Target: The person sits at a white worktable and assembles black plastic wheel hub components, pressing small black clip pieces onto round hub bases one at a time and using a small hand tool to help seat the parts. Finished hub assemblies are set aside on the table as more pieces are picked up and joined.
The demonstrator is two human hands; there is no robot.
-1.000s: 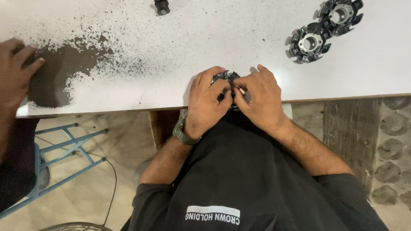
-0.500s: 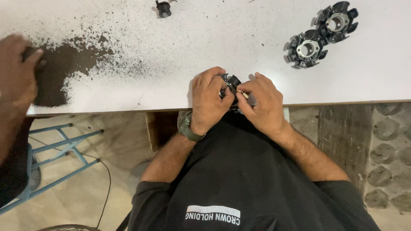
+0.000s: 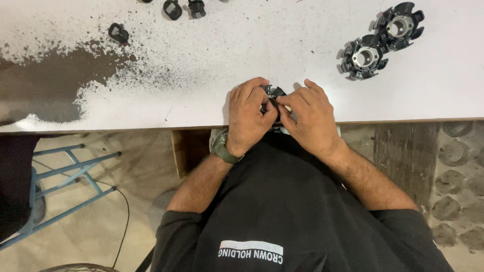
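Black small part [image 3: 273,93] in left hand's [image 3: 248,117] and right hand's [image 3: 309,117] curled grip

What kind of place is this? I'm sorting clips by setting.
Probably a small workshop: a worn white bench with dark grime, two black-and-metal ring parts laid out, and both hands working on a black part.

Small black part [image 3: 273,93] — at table edge, mostly hidden.

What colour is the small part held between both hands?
Black; the small part shows between the left hand and right hand in the head view.
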